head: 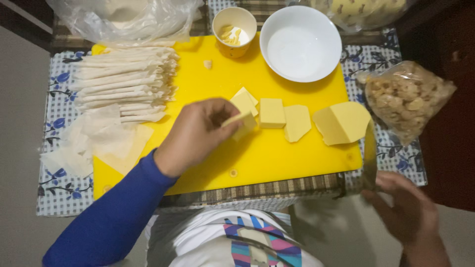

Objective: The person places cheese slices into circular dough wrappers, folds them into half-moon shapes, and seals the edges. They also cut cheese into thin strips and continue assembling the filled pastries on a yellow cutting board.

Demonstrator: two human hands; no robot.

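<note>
On a yellow cutting board [277, 153], a cheese block [343, 122] lies partly sliced into several pieces [272, 112], the left hand [197, 134] pinching one slice [241, 124], the right hand's [406, 210] grip closed around a knife [369, 155] at the table edge.

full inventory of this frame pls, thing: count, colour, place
cutting board: 1, yellow, centre of table
cheese slabs: about five pieces, pale yellow, mid board, some touching
cheese piece in hand: 1, pale yellow, pinched over the board
rolled wrappers: a stack, cream, board's left part
loose wrapper sheets: several, cream, left edge, partly off the board
paper cup: 1, yellow, back of board, holds cheese sticks
bowl: 1, white, back right of board
bag of brown chunks: 1, clear plastic, right of board
plastic bag: 1, clear, back left
tablecloth: 1, blue floral check, under the board
knife: 1, blurred, right edge
left hand: blue sleeve, holds the cheese piece
right hand: lower right, grips the knife
</note>
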